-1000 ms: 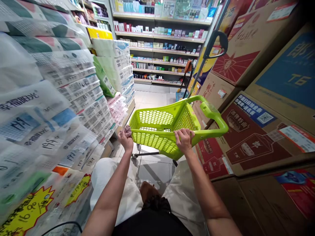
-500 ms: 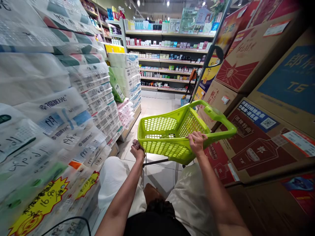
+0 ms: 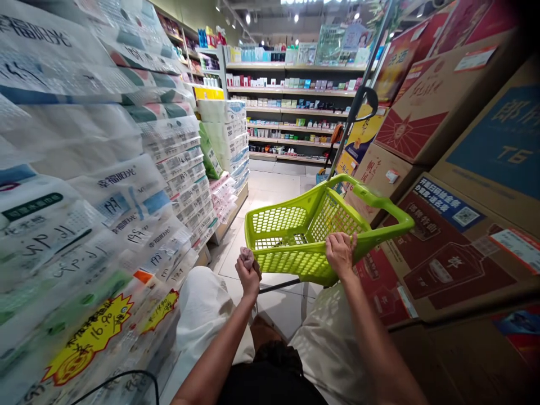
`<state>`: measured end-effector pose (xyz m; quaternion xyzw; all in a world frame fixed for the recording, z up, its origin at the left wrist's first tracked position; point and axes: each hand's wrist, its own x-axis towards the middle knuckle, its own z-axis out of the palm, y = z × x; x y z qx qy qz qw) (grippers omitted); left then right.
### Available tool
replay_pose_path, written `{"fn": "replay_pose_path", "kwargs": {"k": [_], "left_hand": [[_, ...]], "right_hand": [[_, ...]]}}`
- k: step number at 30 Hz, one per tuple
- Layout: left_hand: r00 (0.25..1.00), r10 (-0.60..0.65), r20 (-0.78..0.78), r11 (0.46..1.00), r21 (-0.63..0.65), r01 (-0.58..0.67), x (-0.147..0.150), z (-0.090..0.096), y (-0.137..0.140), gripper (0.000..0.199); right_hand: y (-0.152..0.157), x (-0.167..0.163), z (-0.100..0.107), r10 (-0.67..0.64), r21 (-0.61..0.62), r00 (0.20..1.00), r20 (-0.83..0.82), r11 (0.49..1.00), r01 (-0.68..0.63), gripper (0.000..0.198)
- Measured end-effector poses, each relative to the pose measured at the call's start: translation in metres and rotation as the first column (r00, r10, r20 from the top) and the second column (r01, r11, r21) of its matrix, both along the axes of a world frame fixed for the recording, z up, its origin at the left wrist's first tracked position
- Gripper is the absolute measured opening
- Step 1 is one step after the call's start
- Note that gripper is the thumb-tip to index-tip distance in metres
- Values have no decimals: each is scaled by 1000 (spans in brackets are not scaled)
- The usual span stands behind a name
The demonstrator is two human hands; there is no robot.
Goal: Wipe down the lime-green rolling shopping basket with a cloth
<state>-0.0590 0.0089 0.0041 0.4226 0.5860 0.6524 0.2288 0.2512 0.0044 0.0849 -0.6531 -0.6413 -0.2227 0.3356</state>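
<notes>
A lime-green plastic shopping cart [image 3: 291, 260] with a lattice basket stands crosswise in front of my knees, its handle toward the right. My right hand [image 3: 340, 254] is closed over the near rim of the basket, close to the handle end. At the cart's left end, my left hand [image 3: 248, 272] is closed around a crumpled greyish-pink cloth [image 3: 247, 257]. That hand is right beside the basket's corner; whether it touches the plastic I cannot tell. Inside the basket, only the lattice walls and floor show.
Stacked tissue packs [image 3: 122, 191] with handwritten prices rise close on the left. Cardboard liquor cartons [image 3: 455, 242] are piled on the right, with a dark metal pole [image 3: 350, 124] beside them. Shelves of cosmetics [image 3: 295, 90] stand beyond the tiled floor [image 3: 270, 185].
The view has shifted slightly, so the cart and surroundings appear a little further right and lower. Both hands keep their places at the basket.
</notes>
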Motion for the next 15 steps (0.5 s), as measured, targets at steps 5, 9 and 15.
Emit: {"fn": "replay_pose_path", "kwargs": {"k": [5,9,15], "left_hand": [[962,-33,-271,991,113,65,-13,-5,0,45],[911,-76,-406,986,108,130,-27,-3,4,60],[833,-190,-519,966,55,254,-53,13,15,61]], "right_hand": [[-2,-50,-4,205,-84,978,27,976,-202,24],[4,-89,-9,245,-81,969,15,967,-243,24],[5,-92,-15,248,-50,967,-60,967,-251,35]]}}
